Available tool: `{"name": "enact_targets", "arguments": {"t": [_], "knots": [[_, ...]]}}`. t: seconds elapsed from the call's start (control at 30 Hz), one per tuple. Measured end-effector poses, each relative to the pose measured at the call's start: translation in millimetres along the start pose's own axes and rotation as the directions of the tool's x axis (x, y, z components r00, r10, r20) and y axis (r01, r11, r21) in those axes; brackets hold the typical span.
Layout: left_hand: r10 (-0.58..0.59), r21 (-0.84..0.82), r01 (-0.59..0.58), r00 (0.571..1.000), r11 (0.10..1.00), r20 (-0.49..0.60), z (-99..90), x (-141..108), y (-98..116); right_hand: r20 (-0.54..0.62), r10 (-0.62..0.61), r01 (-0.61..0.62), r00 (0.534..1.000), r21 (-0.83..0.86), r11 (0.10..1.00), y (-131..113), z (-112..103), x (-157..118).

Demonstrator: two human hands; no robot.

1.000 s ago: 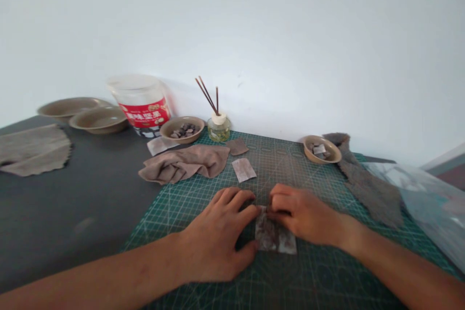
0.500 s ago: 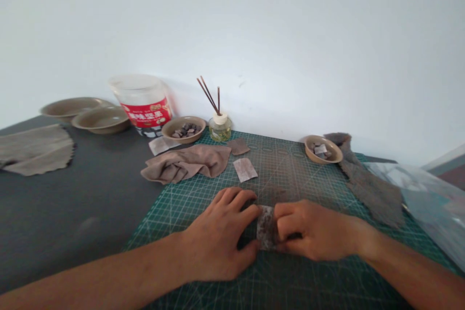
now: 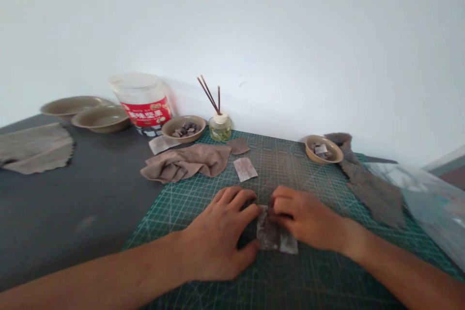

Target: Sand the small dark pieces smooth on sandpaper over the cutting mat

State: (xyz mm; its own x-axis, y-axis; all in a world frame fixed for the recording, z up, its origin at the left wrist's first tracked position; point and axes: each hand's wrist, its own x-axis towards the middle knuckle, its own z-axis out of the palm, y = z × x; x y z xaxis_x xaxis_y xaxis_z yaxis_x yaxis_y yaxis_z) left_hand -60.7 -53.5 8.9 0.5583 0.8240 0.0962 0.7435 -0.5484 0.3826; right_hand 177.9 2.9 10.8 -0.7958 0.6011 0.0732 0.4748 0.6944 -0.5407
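Observation:
A worn grey-brown square sheet [image 3: 278, 241] with pale, dusty streaks lies flat on the green cutting mat [image 3: 290, 169]. My left hand [image 3: 225, 235] rests at its left edge, fingers spread, with index finger and thumb touching that side. Over the sheet's upper right part, my right hand [image 3: 301, 218] is closed in a pinch with its fingertips down near the surface. Whatever sits between those fingertips is hidden and slightly blurred. Just beyond the hands lies a pale square piece [image 3: 245, 169], with a darker square piece [image 3: 239, 146] behind it.
A crumpled brown cloth [image 3: 189, 162] lies left of centre. Behind it stand a bowl of small dark stones [image 3: 184, 129], a reed diffuser [image 3: 220, 127] and a red-labelled tub [image 3: 143, 104]. To the right are another bowl [image 3: 323, 149], a grey cloth [image 3: 374, 191] and a plastic bag [image 3: 428, 213].
My right hand has moved up and slightly left across the sheet, uncovering its lower right corner. My left hand has stayed in place.

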Motion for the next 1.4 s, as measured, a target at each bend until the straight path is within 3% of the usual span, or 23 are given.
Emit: {"name": "enact_targets", "arguments": {"t": [0.07,0.23,0.4,0.5,0.6,0.77,0.9,1.07,1.2,1.3,1.4], "knots": [[-0.003,0.009,0.003,1.0,1.0,-0.006,0.3,-0.3,-0.1,-0.026,0.038,-0.038,0.999,-0.005,0.999,3.5,-2.0,1.4],[0.001,0.0,-0.001,1.0,1.0,-0.008,0.4,-0.1,0.4,0.063,-0.073,0.069,0.995,0.056,0.996,-1.2,6.2,-1.2],[0.002,0.002,-0.002,1.0,1.0,-0.009,0.1,0.6,0.2,-0.022,0.024,-0.025,0.999,-0.044,0.999,-2.9,1.3,0.2],[-0.001,0.005,0.002,1.0,1.0,-0.012,-0.1,0.1,0.1,0.101,-0.017,0.02,0.995,-0.03,0.999,-3.5,-10.2,-4.3],[0.002,-0.006,-0.002,1.0,1.0,-0.017,0.0,-0.5,0.2,0.197,-0.135,0.122,0.971,0.079,0.989,-6.9,-6.8,-9.1],[0.008,-0.005,-0.008,1.0,1.0,-0.012,0.7,0.1,-0.4,0.036,-0.142,0.139,0.989,0.074,0.988,-7.7,13.6,-3.2],[0.0,0.008,0.0,1.0,1.0,-0.007,0.5,0.8,-0.4,0.011,-0.123,0.122,0.992,0.047,0.991,-6.7,16.2,-0.4],[0.004,0.002,-0.004,1.0,1.0,-0.003,-1.5,0.9,1.8,-0.01,-0.193,0.193,0.981,-0.011,0.981,-2.9,19.6,1.2],[0.001,0.004,-0.001,1.0,1.0,-0.012,-0.8,1.6,2.1,-0.049,-0.102,0.097,0.994,-0.089,0.991,2.6,8.1,5.3],[0.002,0.014,-0.001,0.999,1.0,-0.032,0.6,1.6,1.3,0.062,-0.066,0.068,0.996,-0.04,0.997,0.3,-5.4,0.6],[0.008,0.006,-0.008,1.0,1.0,-0.027,0.4,1.0,0.9,0.178,-0.142,0.129,0.974,0.081,0.988,-6.1,-5.1,-6.9]]}}
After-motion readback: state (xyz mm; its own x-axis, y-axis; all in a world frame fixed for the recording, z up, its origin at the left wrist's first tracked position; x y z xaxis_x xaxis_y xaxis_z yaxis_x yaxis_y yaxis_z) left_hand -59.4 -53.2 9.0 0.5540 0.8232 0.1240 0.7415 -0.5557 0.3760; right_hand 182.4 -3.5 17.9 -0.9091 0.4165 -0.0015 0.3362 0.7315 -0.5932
